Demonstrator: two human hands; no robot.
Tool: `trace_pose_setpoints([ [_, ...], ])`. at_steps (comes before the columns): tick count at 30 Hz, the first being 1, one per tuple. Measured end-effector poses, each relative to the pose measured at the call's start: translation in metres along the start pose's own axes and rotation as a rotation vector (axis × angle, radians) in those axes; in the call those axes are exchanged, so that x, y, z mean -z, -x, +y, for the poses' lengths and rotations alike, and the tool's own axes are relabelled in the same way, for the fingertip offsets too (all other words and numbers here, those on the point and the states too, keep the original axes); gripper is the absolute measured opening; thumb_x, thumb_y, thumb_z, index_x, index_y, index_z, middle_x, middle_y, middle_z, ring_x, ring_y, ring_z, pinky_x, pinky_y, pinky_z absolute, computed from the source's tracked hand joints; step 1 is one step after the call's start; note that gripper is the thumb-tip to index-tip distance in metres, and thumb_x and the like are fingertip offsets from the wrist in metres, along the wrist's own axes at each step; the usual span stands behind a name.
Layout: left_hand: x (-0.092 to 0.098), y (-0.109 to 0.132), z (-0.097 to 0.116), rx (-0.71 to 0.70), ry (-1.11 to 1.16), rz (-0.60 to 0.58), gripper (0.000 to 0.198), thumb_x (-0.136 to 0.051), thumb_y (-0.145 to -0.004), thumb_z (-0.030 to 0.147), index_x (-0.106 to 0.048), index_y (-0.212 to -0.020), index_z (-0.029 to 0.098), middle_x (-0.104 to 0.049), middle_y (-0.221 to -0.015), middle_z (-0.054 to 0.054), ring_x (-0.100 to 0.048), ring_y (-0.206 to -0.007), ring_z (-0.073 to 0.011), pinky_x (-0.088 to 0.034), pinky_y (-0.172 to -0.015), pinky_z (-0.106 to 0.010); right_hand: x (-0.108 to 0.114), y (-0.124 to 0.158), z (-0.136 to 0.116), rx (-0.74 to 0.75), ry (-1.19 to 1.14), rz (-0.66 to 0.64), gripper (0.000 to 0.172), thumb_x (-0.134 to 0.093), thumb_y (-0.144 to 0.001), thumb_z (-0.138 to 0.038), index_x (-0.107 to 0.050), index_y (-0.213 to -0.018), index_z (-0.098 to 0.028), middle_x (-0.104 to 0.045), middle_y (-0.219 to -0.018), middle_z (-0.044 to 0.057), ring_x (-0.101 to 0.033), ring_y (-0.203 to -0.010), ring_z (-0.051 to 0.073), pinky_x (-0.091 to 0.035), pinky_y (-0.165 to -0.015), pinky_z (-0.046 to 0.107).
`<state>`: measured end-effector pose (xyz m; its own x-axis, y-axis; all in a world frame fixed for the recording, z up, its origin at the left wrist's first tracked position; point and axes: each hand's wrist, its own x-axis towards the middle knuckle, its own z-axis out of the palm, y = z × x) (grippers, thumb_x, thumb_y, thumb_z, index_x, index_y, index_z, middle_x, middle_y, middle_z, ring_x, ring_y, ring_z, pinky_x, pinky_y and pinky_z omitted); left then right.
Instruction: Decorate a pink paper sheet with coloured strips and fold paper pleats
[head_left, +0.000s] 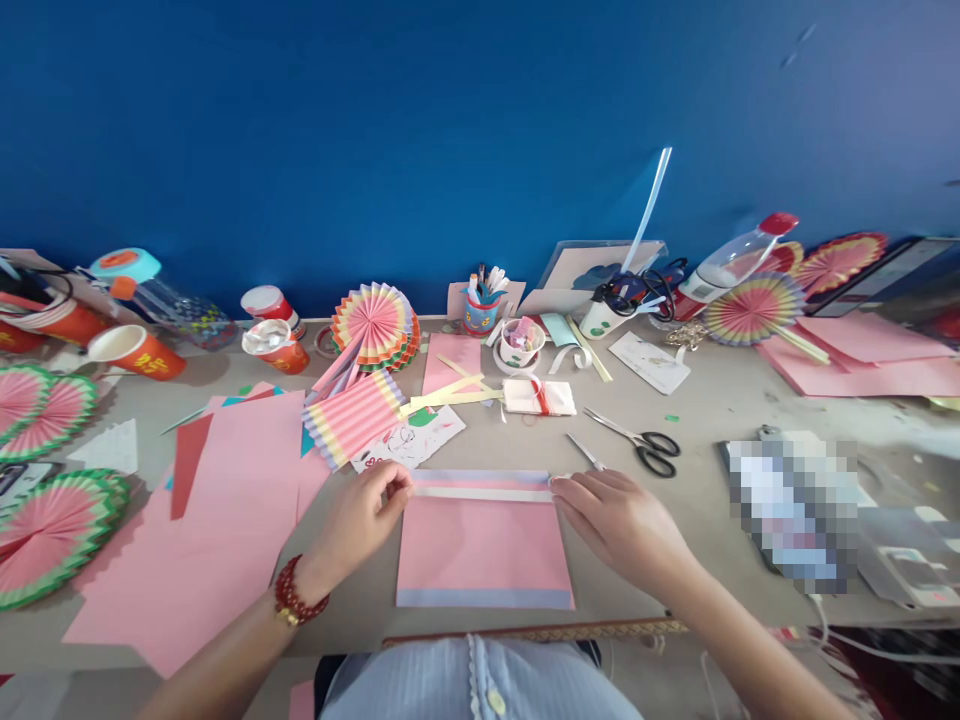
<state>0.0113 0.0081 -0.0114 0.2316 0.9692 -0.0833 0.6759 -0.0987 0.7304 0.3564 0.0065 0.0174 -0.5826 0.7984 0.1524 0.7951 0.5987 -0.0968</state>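
A sheet of pink paper with lavender bands along its near and far edges lies flat on the table in front of me. Across it, just below the far band, runs a narrow white strip. At the strip's left end, my left hand is closed with thumb and fingers pinched together. My right hand pinches the other end at the sheet's right edge. Whether the strip is stuck down or held slightly above the paper, I cannot tell. Scissors with black handles and a knife-like blade lie beyond my right hand.
Loose pink sheets cover the table at left, near green-edged paper fans. A pleated striped paper, a round fan, a pen cup and a white packet stand or lie farther back. A blurred phone is at right.
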Motion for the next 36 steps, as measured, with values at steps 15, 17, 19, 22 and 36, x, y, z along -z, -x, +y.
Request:
trace_pose_setpoints([
  [15,-0.008,-0.007,-0.003,-0.056,-0.316,0.070,0.014,-0.045,-0.091,0.015,-0.053,-0.082,0.022,-0.063,-0.082,-0.001,-0.060,-0.078,-0.0185,-0.041,-0.070,-0.028,-0.014,-0.023,-0.011,0.060,0.231,-0.070,0.022,-0.055,-0.081,0.002,-0.059,-0.072,-0.018,-0.061,-0.080,0.003,-0.051,-0.071,0.016,-0.027,-0.062,0.033],
  [17,-0.008,-0.009,-0.003,-0.054,-0.321,0.065,0.014,-0.045,-0.090,0.014,-0.053,-0.081,0.022,-0.063,-0.082,-0.001,-0.059,-0.078,-0.0181,-0.041,-0.070,-0.028,-0.016,-0.023,-0.011,0.061,0.238,-0.070,0.022,-0.056,-0.080,0.002,-0.060,-0.073,-0.018,-0.062,-0.081,0.003,-0.053,-0.075,0.017,-0.029,-0.063,0.033],
  [19,-0.008,-0.009,-0.003,-0.051,-0.326,0.062,0.015,-0.045,-0.090,0.013,-0.052,-0.080,0.022,-0.062,-0.081,-0.001,-0.059,-0.077,-0.0179,-0.040,-0.069,-0.028,-0.018,-0.022,-0.012,0.055,0.248,-0.067,0.022,-0.057,-0.080,0.003,-0.061,-0.074,-0.018,-0.063,-0.083,0.003,-0.054,-0.076,0.017,-0.029,-0.062,0.033],
  [22,-0.009,-0.010,-0.004,-0.046,-0.343,0.064,0.015,-0.045,-0.089,0.013,-0.052,-0.079,0.022,-0.062,-0.080,-0.001,-0.059,-0.076,-0.0177,-0.039,-0.068,-0.028,-0.019,-0.021,-0.013,0.037,0.258,-0.073,0.022,-0.058,-0.080,0.002,-0.063,-0.076,-0.019,-0.064,-0.086,0.003,-0.055,-0.075,0.017,-0.027,-0.059,0.033],
  [36,-0.011,-0.011,-0.002,-0.054,-0.389,0.071,0.013,-0.049,-0.089,0.012,-0.053,-0.080,0.021,-0.062,-0.082,-0.002,-0.060,-0.078,-0.0178,-0.042,-0.070,-0.028,-0.024,-0.021,-0.015,0.009,0.264,-0.121,0.021,-0.057,-0.082,0.000,-0.065,-0.079,-0.019,-0.066,-0.094,0.005,-0.055,-0.072,0.016,-0.031,-0.060,0.032],
])
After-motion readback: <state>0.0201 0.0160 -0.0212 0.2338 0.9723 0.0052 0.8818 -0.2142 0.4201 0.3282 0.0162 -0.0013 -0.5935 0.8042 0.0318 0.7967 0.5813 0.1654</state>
